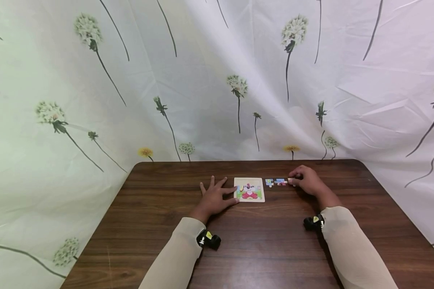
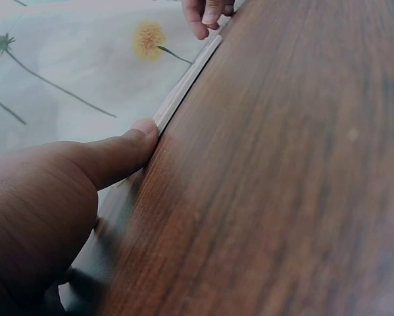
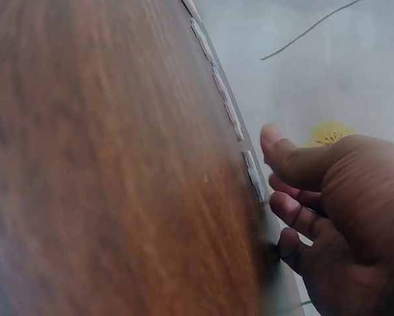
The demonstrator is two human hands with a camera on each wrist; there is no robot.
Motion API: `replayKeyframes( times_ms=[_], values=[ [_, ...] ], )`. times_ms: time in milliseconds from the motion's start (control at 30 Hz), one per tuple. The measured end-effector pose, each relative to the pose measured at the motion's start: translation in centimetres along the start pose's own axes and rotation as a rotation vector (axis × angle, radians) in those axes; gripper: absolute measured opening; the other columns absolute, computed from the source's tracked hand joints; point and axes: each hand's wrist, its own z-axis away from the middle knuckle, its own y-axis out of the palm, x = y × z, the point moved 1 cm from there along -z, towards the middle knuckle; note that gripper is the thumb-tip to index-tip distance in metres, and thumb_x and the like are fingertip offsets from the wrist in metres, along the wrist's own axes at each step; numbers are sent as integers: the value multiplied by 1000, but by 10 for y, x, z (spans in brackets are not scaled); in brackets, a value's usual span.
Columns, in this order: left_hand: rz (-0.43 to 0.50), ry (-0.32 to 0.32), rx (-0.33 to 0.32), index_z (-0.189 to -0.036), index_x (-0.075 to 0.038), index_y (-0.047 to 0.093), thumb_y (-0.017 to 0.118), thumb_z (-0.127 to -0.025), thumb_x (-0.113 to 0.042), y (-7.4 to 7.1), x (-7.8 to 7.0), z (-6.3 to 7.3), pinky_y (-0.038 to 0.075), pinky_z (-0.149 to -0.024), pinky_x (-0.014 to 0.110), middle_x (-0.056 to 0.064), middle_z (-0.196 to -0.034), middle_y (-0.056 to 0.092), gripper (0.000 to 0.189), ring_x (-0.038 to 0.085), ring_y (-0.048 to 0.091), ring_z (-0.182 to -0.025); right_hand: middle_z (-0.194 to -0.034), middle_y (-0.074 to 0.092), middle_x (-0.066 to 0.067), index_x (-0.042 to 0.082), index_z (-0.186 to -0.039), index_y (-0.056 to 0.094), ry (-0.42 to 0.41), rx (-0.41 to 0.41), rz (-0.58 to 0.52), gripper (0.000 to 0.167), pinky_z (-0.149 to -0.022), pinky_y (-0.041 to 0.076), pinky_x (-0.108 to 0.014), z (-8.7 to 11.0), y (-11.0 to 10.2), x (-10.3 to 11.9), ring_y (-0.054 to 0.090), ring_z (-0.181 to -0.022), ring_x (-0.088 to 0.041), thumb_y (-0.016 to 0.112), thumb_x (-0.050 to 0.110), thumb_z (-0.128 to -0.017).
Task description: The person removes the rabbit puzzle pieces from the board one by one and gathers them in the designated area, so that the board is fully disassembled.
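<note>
A square wooden puzzle board [image 1: 249, 201] with a cartoon animal picture lies on the table. My left hand [image 1: 215, 199] is spread flat beside it, with thumb and a finger touching its left edge; in the left wrist view the thumb [image 2: 134, 146] presses against the board's side. To the right of the board, a jigsaw piece [image 1: 269, 182] and a longer patch of jigsaw [image 1: 281, 182] lie in a row. Another jigsaw piece [image 3: 254, 176] rests at the row's right end, close to the loosely bent fingers of my right hand [image 1: 308, 181]. Its thumb is lifted apart from the fingertips.
The dark wooden table [image 1: 253, 249] extends under both forearms. Behind its far edge hangs a pale cloth [image 1: 209, 120] printed with dandelions. A black wrist camera [image 1: 213, 242] is strapped to the left wrist, another camera [image 1: 312, 223] to the right.
</note>
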Motion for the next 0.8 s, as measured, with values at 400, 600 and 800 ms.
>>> replayKeyframes(
  times_ms=[400,600,800],
  values=[
    [-6,3,-9,-154,-40,64,70,-101,-63,1,1,-2,-8,-125,86,7,-181,32,58,54,2,-170,-118,68,-20,-2,-114,79,-78,-11,-11,17,-98,53,-55,-15,17,29,66,-110,-38,79,9,-101],
    [-3,6,-7,-154,-41,64,70,-101,-63,1,1,-2,-7,-125,86,7,-181,33,58,54,2,-170,-115,69,-17,1,-111,81,-106,17,-17,14,-97,54,-52,-21,32,45,67,-107,-34,80,10,-100],
    [7,6,-13,-154,-38,64,72,-101,-62,1,1,-1,-8,-125,86,8,-180,33,59,54,3,-169,-114,70,-14,3,-112,81,-155,56,-40,15,-99,55,-53,-25,48,61,67,-107,-31,81,12,-100]
  ],
)
